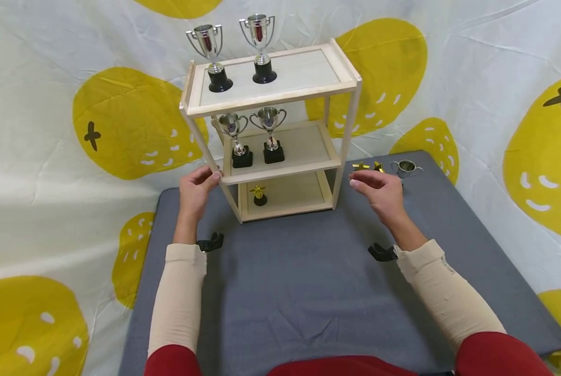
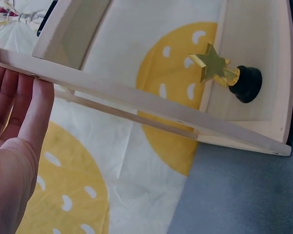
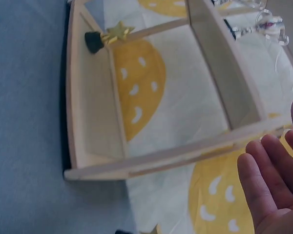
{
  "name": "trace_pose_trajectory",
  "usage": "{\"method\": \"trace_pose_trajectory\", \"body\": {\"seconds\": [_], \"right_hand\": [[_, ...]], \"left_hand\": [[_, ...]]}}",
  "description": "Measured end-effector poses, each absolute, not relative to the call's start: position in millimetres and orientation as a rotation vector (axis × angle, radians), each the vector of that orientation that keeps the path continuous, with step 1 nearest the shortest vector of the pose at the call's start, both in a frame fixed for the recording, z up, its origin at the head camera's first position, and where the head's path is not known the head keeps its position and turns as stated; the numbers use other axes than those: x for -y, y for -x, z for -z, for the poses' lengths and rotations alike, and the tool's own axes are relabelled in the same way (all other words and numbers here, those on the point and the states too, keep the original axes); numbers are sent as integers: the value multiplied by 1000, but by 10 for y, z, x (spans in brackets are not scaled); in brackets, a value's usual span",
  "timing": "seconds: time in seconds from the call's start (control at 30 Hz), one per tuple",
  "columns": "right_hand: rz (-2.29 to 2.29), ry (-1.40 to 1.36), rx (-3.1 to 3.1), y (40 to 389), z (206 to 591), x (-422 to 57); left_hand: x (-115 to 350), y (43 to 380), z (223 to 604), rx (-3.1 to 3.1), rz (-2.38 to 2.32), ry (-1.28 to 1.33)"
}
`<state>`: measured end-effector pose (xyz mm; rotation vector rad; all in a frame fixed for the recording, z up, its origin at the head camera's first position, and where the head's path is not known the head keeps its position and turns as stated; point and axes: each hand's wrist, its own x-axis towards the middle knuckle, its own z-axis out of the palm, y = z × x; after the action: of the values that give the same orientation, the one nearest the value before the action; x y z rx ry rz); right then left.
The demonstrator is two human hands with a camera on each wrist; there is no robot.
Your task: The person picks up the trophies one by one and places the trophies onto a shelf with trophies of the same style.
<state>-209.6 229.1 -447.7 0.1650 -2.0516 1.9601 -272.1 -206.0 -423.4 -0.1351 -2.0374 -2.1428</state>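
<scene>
A light wooden three-tier shelf [image 1: 280,175] stands on the grey-covered table. My left hand [image 1: 196,190] pinches its left front post between thumb and fingers; in the left wrist view the fingers [image 2: 36,105] lie against the post's side. To the right of the shelf, my right hand [image 1: 381,193] is raised near the right post, holding nothing. Its fingers [image 3: 256,180] look loosely extended in the right wrist view. Two tall silver trophy cups [image 1: 263,47] stand on the top tier, and two smaller silver cups [image 1: 272,133] on the middle one. A gold star trophy [image 1: 259,196] sits on the bottom tier.
Beyond my right hand, two gold star trophies [image 1: 378,166] and a silver cup [image 1: 406,167] are at the table's back right, partly hidden by the hand. A white curtain [image 1: 50,136] with yellow fruit prints surrounds the grey table [image 1: 285,292].
</scene>
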Motion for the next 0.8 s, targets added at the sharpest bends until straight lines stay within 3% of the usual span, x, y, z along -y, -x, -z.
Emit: {"method": "trace_pose_trajectory", "body": {"seconds": [0.8], "right_hand": [[-1765, 193, 2127, 2134, 4745, -2871]], "left_hand": [[2054, 2732, 4256, 2033, 2100, 158]]}}
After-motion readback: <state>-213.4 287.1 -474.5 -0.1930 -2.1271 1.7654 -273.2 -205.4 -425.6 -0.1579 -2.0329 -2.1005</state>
